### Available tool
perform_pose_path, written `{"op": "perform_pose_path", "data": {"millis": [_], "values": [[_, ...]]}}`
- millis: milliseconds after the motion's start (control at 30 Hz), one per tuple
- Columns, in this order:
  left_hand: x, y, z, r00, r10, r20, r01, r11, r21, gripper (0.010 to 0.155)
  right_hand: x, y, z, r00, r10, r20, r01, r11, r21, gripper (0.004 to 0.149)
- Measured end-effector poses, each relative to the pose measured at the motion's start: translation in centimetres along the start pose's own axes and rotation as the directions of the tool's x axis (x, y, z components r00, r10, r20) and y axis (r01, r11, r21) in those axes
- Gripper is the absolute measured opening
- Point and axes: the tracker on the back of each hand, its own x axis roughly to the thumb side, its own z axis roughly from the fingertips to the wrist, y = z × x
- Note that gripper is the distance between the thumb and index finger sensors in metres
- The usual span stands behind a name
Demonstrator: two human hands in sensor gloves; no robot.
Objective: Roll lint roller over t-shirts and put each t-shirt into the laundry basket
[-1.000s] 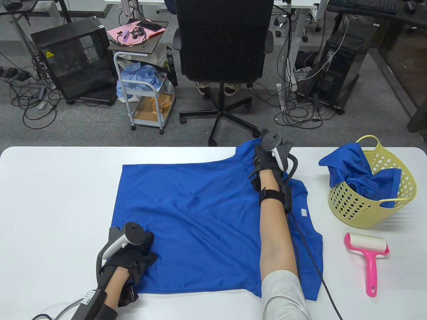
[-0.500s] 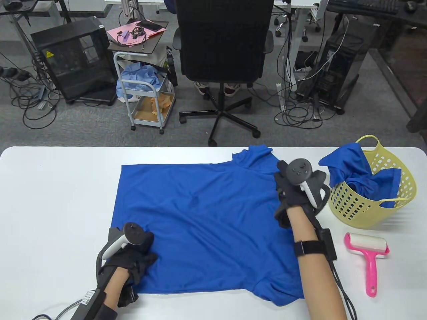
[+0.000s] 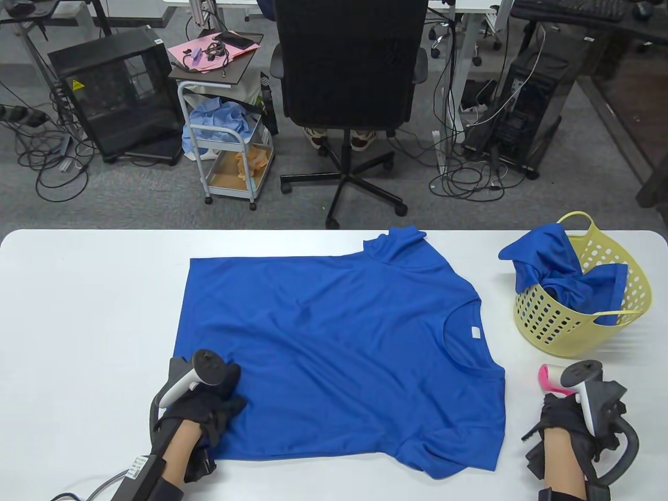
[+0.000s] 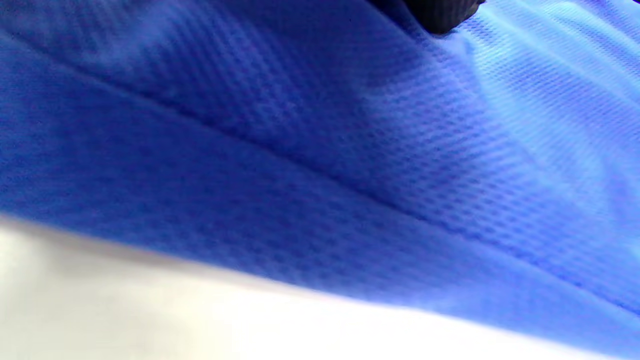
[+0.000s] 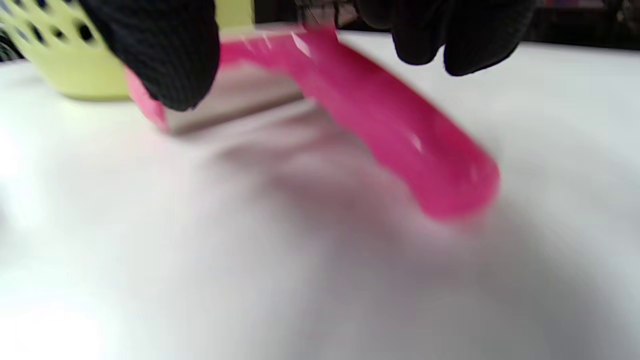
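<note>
- Step in hand: fetching the pink lint roller [image 3: 552, 379], lying on the white table [image 3: 94, 313] just in front of the yellow laundry basket [image 3: 634, 308].
- Right hand [image 3: 571, 417] over the roller's handle; in the right wrist view, fingers [image 5: 160, 55] spread either side of the handle with gaps showing, so apparently not yet clasped; blur prevents certainty.
- Left hand [image 3: 201, 404] resting on the near-left corner of the blue t-shirt [image 3: 334, 344], pinning it; whether fingers lie flat or curl into the cloth cannot be told.
- T-shirt spread flat mid-table, collar toward the basket, far sleeve reaching the table's back edge; another blue t-shirt [image 3: 563, 271] already heaped in the basket.
- Next move, by judgement: closing round the handle, lifting, carrying the roller left onto the fabric.
- Open room: bare table strip between shirt hem and roller; basket close behind, so a low, leftward lift advisable.
- Wide bare table left of the shirt.
</note>
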Motion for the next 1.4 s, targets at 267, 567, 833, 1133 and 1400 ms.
{"op": "perform_pose_path", "data": {"millis": [267,567,833,1133,1400], "values": [[-0.1,0.0,0.0,1.0,-0.004,-0.003,0.004,1.0,-0.001,0.068,0.5,-2.7,2.2,0.991,-0.035,0.13,0.044,0.996,-0.071,0.067],[0.0,-0.1,0.0,1.0,-0.002,-0.002,0.002,1.0,-0.006,0.068,7.3,-4.1,16.1,0.767,0.041,0.64,-0.123,0.989,0.085,0.056],[-0.1,-0.1,0.0,1.0,0.008,-0.003,-0.008,1.0,-0.014,0.068,13.2,1.3,19.2,0.677,0.321,0.662,-0.293,0.943,-0.157,0.048],[-0.1,-0.1,0.0,1.0,0.004,-0.013,-0.004,1.0,-0.027,0.068,25.6,1.6,9.6,0.81,0.255,0.528,-0.125,0.955,-0.269,0.05],[-0.1,-0.1,0.0,1.0,0.009,-0.011,-0.009,0.999,-0.033,0.067,32.8,1.8,3.0,0.864,0.185,0.469,-0.145,0.982,-0.121,0.066]]}}
